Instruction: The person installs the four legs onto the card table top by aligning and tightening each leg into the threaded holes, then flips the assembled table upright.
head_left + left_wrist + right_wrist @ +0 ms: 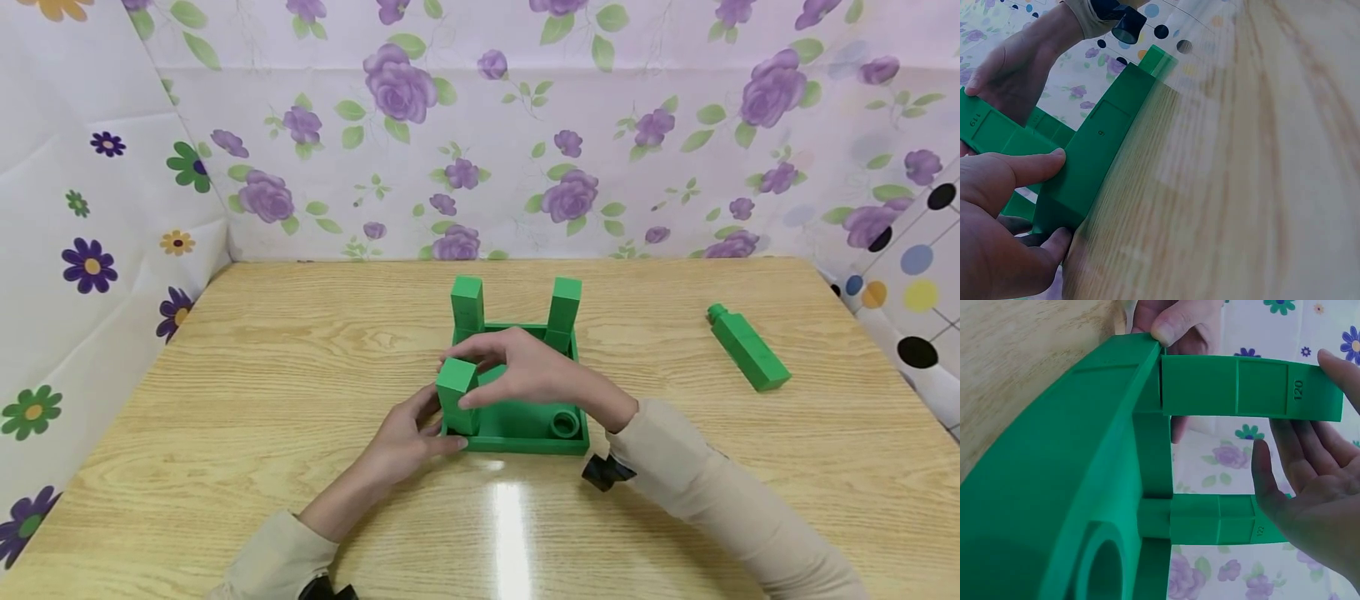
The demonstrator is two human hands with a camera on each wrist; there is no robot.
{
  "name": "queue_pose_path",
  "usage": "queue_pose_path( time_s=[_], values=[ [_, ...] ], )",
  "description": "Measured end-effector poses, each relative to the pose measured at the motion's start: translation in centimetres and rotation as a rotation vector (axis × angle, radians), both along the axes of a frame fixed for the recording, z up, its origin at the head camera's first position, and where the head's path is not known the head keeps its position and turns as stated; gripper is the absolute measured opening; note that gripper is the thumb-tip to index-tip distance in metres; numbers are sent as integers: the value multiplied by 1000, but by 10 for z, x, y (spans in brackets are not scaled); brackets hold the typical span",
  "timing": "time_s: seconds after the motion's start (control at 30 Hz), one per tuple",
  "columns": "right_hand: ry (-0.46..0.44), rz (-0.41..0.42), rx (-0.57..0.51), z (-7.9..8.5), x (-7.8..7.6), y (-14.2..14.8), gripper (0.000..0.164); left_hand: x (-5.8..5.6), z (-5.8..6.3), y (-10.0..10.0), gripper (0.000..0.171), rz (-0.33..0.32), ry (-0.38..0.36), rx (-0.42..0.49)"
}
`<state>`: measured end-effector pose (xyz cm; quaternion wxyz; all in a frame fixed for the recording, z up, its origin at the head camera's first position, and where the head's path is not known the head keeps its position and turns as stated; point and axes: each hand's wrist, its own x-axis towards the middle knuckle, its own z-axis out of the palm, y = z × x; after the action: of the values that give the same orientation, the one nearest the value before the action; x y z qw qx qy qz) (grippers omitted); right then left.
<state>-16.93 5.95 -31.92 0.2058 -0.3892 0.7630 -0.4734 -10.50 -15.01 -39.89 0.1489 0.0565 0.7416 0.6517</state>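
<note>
A shallow green tray (525,443) lies on the table with square green legs standing at three corners. At its front-right corner is a round socket (565,424). My left hand (401,446) grips the front-left corner, thumb along the outer rim in the left wrist view. My right hand (525,371) holds the upper part of the front-left leg (456,396), thumb on one side and fingers reaching behind. In the right wrist view this leg (1229,386) bears the number 120 and its base sits at the tray's corner, with a thin dark line there.
A loose green leg (750,348) with a round knobbed end lies on the right of the wooden table (300,333). Two other legs, back left (468,304) and back right (564,308), rise from the tray. Flowered sheets (480,125) hang behind and beside the table.
</note>
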Motion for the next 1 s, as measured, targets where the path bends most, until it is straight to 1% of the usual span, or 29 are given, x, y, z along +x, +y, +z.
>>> queue_pose_path(
  time_s=[0.13, 0.33, 0.53, 0.8, 1.0],
  values=[
    [57, -37, 16, 0, 3, -2, 50, 0, 1, 0, 75, -7, 1, -1],
    [97, -83, 29, 1, 7, -4, 49, 0, 1, -1, 75, -14, 4, -6],
    [156, -136, 60, 3, 10, -7, 47, 0, 0, 0, 74, -9, 0, -6],
    [180, -194, 54, 1, 14, -9, 46, 0, 1, 0, 77, -7, -7, -3],
    [204, -216, 15, -1, 17, -9, 42, 0, 0, 0, 78, -8, -7, -8]
  ],
)
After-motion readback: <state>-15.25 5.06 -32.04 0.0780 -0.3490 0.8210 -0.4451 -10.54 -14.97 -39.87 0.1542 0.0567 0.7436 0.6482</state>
